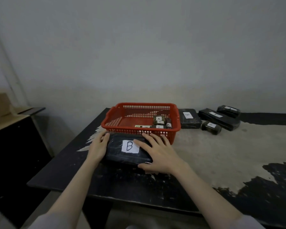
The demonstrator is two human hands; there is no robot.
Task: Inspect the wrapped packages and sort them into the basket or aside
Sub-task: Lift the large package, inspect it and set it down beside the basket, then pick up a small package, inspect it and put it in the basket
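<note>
A flat black package (122,151) with a white label marked B is held on the desk (205,154), just near of the red basket (139,113). The left hand (97,146) is cupped against its left end, fingers curled over the edge; the right hand (157,152) is laid flat on top, fingers straight, thumb at the near edge. The glossy wrap is judged slippery and the block fairly stiff, so a two-ended hold at the short sides is best suited. Small labelled packages (161,123) are seen inside the basket at its right. To the far right, four more wrapped packages (218,118) are set aside, well apart. The basket's near wall stands directly in the way.
</note>
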